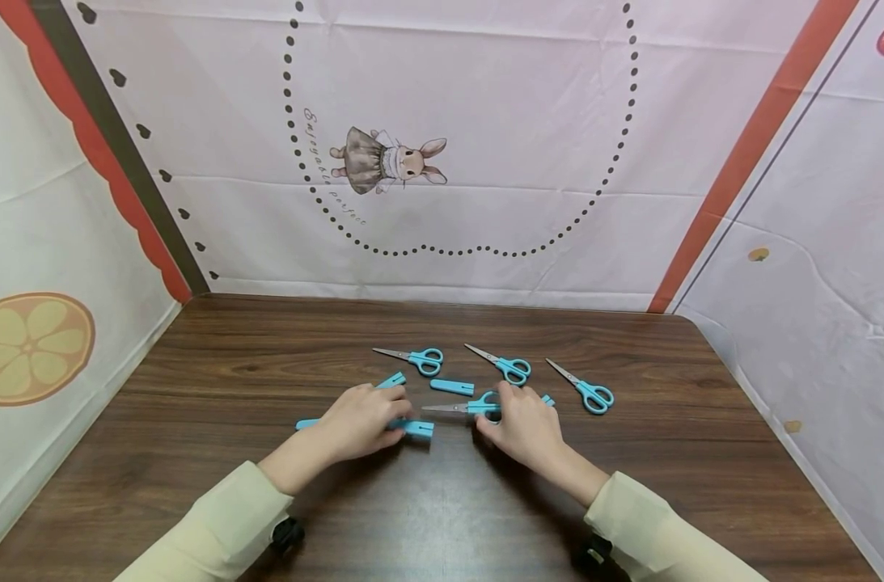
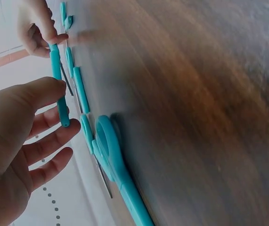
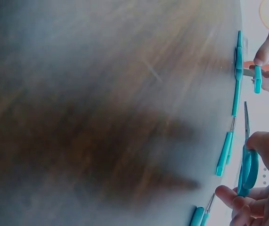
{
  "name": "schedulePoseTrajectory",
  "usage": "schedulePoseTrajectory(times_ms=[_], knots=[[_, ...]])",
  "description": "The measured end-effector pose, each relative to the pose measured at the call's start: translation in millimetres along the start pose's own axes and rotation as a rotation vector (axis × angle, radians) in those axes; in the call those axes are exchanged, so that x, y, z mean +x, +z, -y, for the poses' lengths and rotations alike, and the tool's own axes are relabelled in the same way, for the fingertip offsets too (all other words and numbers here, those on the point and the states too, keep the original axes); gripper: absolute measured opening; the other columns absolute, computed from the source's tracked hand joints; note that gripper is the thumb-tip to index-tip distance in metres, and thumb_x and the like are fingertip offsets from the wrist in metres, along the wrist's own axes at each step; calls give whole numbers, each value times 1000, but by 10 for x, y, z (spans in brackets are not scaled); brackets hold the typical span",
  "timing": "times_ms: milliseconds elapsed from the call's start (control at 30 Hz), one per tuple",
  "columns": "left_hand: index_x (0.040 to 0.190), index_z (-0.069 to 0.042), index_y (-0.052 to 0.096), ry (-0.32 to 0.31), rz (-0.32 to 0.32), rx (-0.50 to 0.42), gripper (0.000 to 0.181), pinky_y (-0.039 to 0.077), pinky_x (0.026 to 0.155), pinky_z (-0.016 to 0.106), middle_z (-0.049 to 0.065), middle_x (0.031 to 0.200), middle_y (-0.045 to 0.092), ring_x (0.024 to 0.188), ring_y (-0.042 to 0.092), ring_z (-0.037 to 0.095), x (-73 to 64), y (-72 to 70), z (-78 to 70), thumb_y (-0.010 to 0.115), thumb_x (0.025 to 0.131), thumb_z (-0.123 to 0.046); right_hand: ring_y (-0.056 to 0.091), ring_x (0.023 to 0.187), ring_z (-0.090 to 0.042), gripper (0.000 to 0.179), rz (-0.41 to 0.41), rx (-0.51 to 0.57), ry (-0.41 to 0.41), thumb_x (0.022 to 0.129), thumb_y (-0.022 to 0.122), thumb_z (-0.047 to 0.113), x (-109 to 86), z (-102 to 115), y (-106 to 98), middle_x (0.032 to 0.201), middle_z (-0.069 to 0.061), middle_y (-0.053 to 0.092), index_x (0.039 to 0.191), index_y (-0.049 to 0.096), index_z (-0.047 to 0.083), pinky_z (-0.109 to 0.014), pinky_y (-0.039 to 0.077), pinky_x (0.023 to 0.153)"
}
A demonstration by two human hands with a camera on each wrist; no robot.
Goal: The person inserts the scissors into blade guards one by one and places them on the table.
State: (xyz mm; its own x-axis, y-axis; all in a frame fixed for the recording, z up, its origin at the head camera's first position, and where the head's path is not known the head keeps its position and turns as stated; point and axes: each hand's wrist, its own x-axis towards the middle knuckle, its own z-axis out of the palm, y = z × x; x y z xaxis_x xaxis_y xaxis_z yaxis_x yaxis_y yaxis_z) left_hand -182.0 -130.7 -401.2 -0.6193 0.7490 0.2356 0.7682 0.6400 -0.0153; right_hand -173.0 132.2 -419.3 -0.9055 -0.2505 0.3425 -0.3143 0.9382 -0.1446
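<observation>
My left hand pinches a turquoise blade cover between thumb and fingers, its slotted end facing right. In the left wrist view the cover lies along the thumb, with the other fingers loosely bent. My right hand grips the turquoise handles of a pair of scissors, whose bare blades point left at the cover with a gap between. In the right wrist view thumb and fingers close on the scissors' handle loop. Another turquoise piece shows behind my left hand, partly hidden.
Three uncovered scissors lie farther back: left scissors, middle scissors, right scissors. A loose blade cover rests between the hands on the brown wooden table. A printed cloth rises behind it.
</observation>
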Motion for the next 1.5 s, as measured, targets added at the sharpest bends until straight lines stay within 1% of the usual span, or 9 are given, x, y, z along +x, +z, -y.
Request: schedulePoseTrajectory(times_ms=[100, 267, 467, 633, 800, 933, 1067, 1233, 1500], knots=[[84, -19, 62, -12, -4, 7, 12, 41, 56, 26, -9, 79, 53, 56, 41, 4, -6, -24, 17, 70, 79, -27, 51, 57, -16, 45, -10, -8, -1, 74, 68, 45, 15, -17, -10, 63, 1, 55, 100, 63, 8, -25, 30, 37], [85, -20, 63, -34, -27, 18, 12, 41, 56, 26, -10, 76, 55, 56, 43, 5, -18, -42, 49, 70, 79, -28, 52, 58, -16, 45, -37, -10, -6, 72, 70, 44, 36, -44, -27, 62, 2, 55, 100, 63, 10, -26, 31, 37], [84, -19, 62, -58, -58, 23, 14, 41, 55, 26, -10, 76, 57, 56, 45, 5, -31, -46, 86, 72, 77, -27, 53, 59, -15, 44, -23, 9, 12, 73, 70, 44, 49, -61, -48, 65, 2, 57, 102, 63, 11, -26, 32, 37], [87, -18, 66, -89, -78, -1, 14, 42, 55, 25, -9, 78, 59, 58, 48, 5, -38, -46, 113, 73, 77, -25, 53, 59, -14, 43, -33, 15, 16, 72, 70, 43, 58, -72, -67, 66, 2, 58, 101, 63, 11, -25, 32, 37], [90, -18, 66, -104, -89, 1, 15, 44, 56, 27, -8, 80, 60, 61, 51, 7, -45, -44, 140, 72, 78, -25, 49, 54, -13, 44, -54, 2, 7, 72, 69, 44, 70, -95, -55, 62, 3, 55, 101, 63, 11, -25, 29, 36], [91, -19, 66, -120, -96, 4, 15, 44, 56, 26, -8, 81, 60, 60, 50, 6, -54, -29, 170, 72, 78, -25, 46, 51, -12, 44, -61, -4, 9, 72, 69, 44, 75, -106, -51, 60, 3, 53, 101, 63, 11, -25, 29, 35], [91, -19, 67, -137, -105, -8, 15, 42, 55, 25, -8, 80, 60, 58, 45, 4, -56, -19, 193, 72, 78, -25, 46, 51, -12, 44, -57, 6, 17, 72, 69, 44, 66, -107, -57, 62, 3, 54, 101, 63, 11, -25, 28, 35], [91, -20, 66, -154, -118, -8, 15, 41, 55, 25, -8, 80, 60, 58, 43, 3, -57, -1, 212, 72, 78, -25, 46, 52, -11, 43, -56, 20, 26, 73, 69, 44, 60, -106, -59, 63, 3, 54, 101, 63, 12, -25, 28, 36], [90, -20, 66, -162, -128, -16, 14, 43, 57, 26, -6, 80, 60, 59, 45, 4, -43, 25, 220, 72, 78, -25, 45, 52, -11, 45, -58, 34, 32, 74, 68, 44, 59, -110, -44, 64, 2, 55, 105, 62, 12, -25, 29, 36]])
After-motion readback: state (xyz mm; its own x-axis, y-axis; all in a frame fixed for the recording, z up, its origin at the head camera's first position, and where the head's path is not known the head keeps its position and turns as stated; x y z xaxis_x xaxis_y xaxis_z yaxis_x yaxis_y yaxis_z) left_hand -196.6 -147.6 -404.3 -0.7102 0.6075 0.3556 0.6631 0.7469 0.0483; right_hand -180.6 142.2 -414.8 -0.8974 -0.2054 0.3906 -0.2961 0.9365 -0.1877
